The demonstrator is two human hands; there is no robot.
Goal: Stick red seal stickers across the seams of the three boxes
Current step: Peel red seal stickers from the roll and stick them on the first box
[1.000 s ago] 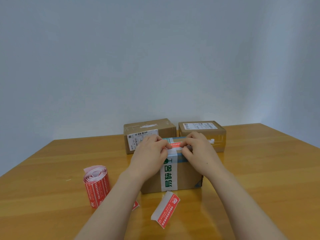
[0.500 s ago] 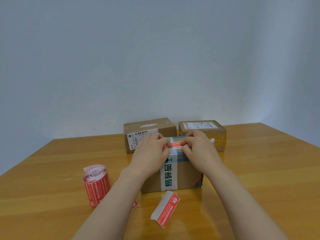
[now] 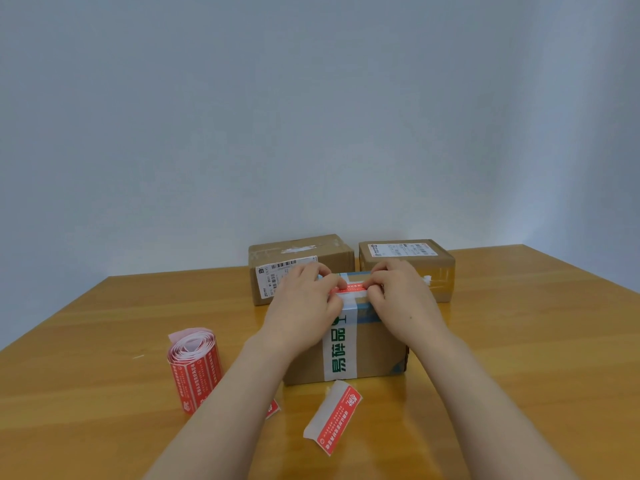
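the left hand (image 3: 304, 306) and right hand (image 3: 401, 299), close together, each pinch one end of a red sticker (image 3: 349, 289) atop the near box (image 3: 377, 351), likely to hold it taut and flat across the seam. white tape (image 3: 340, 351) down the box front reads 易碎品; the print on the roll (image 3: 195, 372) is too small to read.

Head view faces forward, slightly downward; close over table (image 3: 519, 341).
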